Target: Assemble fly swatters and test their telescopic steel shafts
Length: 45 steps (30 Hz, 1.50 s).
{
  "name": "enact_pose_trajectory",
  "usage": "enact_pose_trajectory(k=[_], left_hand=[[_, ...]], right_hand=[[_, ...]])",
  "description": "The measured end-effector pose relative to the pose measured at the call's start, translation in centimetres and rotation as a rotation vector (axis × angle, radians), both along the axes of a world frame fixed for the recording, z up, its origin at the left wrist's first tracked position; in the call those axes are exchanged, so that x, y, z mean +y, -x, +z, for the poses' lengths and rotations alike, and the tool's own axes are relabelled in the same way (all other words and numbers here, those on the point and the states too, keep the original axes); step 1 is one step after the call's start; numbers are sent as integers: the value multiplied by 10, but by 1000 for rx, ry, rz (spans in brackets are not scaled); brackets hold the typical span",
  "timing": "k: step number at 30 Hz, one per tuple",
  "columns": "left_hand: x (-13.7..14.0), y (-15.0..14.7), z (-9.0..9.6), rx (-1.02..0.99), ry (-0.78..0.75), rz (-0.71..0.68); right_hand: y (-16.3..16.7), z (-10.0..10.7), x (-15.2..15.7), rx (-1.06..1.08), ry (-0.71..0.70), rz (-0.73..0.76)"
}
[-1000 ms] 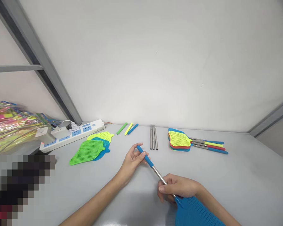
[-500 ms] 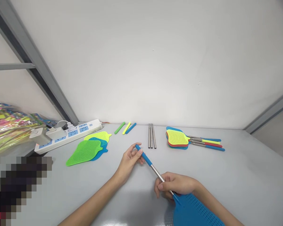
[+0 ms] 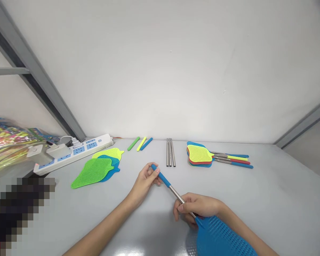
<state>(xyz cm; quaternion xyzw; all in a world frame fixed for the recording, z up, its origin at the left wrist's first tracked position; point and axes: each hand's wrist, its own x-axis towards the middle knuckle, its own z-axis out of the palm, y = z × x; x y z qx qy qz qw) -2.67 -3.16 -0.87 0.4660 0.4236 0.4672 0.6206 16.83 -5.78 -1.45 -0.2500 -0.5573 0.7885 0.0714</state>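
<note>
Between my hands is a blue fly swatter with a metal rod and a blue grip, slanting down to the right above the table. My left hand pinches the far end of the blue grip between thumb and fingers. Closed round the metal rod, close to the perforated head, is my right hand. Part of the swatter's head runs out of view at the bottom. Beyond my hands lie three metal tubes side by side, and left of them a green grip, a yellow grip and a blue grip.
Assembled swatters are stacked at the right. Loose heads, with a green one on top, overlap at the left. A power strip with plugs lies behind them, beside bagged colourful items. A wall closes the table's back.
The view has shifted slightly. Both hands keep their hold on the swatter, which stays in nearly the same position and slant.
</note>
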Motion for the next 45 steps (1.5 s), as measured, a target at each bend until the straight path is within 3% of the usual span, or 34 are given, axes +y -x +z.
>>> enact_pose_trajectory(k=[17, 45], left_hand=[[3, 4, -6, 5, -14, 21], [1, -1, 0, -105, 60, 89]], right_hand=[[1, 3, 1, 11, 82, -104], [2, 0, 3, 79, 136, -99]])
